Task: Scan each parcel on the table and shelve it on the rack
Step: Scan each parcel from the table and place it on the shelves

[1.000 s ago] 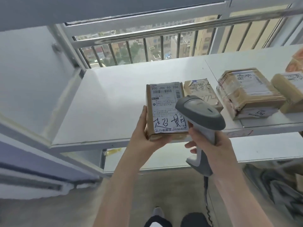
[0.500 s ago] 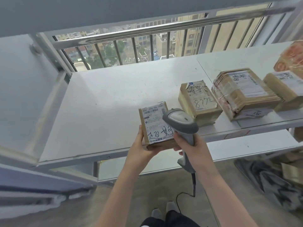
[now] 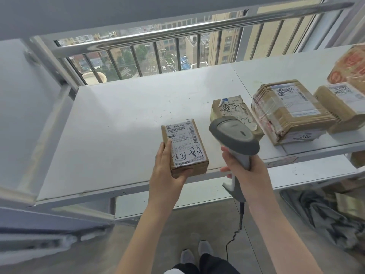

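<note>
a person's left hand [image 3: 167,175] holds a small brown parcel [image 3: 184,148] from below, thumb on its white label, above the near edge of a white table [image 3: 122,123]. the right hand [image 3: 245,169] grips the handle of a grey barcode scanner [image 3: 234,139], its head just beside the parcel, a cord [image 3: 236,232] hanging to the floor. three more taped cardboard parcels [image 3: 286,113] lie along the table's right side, near a metal railing [image 3: 158,34].

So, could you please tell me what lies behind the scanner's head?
A small brown parcel on the white surface; the scanner hides its near part and some handwriting.
</note>
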